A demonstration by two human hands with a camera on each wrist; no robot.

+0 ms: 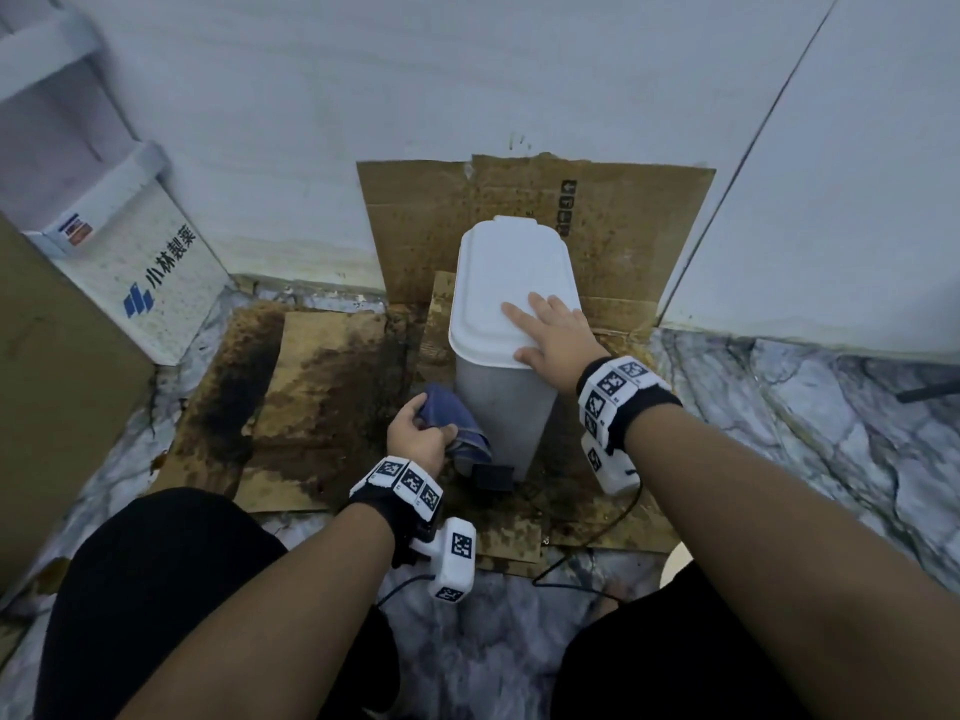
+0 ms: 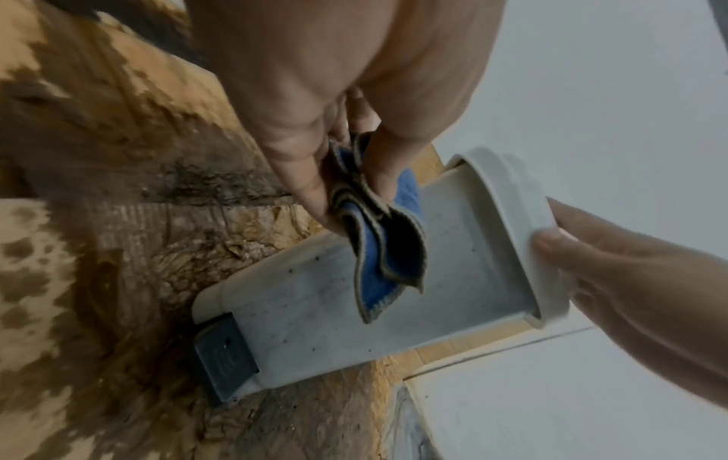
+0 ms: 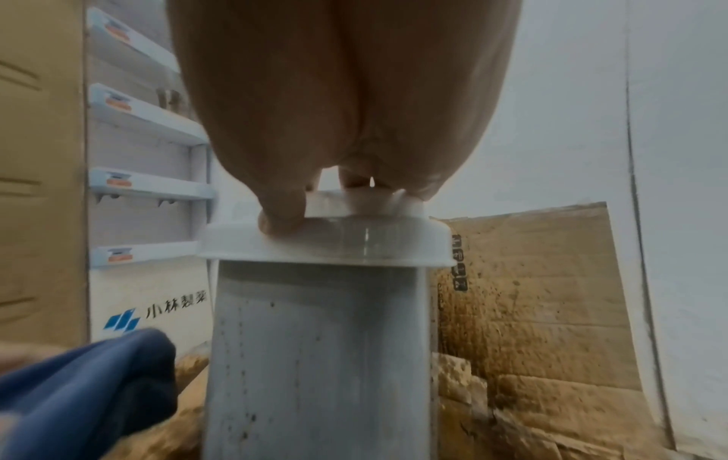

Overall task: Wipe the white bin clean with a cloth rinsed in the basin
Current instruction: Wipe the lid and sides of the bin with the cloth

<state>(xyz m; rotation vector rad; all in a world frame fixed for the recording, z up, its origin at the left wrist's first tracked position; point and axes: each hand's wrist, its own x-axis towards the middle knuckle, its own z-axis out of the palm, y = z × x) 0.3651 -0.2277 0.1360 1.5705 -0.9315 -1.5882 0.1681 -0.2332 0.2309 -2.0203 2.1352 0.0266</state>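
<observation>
A tall white pedal bin (image 1: 501,402) (image 2: 398,298) (image 3: 315,358) stands on stained cardboard by the wall, lid down, its front wall speckled with dark spots. A black foot pedal (image 1: 491,476) (image 2: 222,358) sticks out at its base. My right hand (image 1: 550,332) (image 3: 346,186) lies flat on the lid (image 1: 506,283) with straight fingers, thumb at the lid's near edge. My left hand (image 1: 418,431) (image 2: 346,186) grips a bunched blue cloth (image 1: 457,420) (image 2: 380,258) (image 3: 86,389) at the bin's lower left front; the cloth hangs against the front wall. No basin is in view.
Wet, brown-stained cardboard sheets (image 1: 322,407) cover the marble floor (image 1: 805,423) and lean on the white wall (image 1: 623,226). A white printed display stand (image 1: 150,272) and a brown carton (image 1: 57,407) stand at the left. A black cable (image 1: 587,553) trails near my knees.
</observation>
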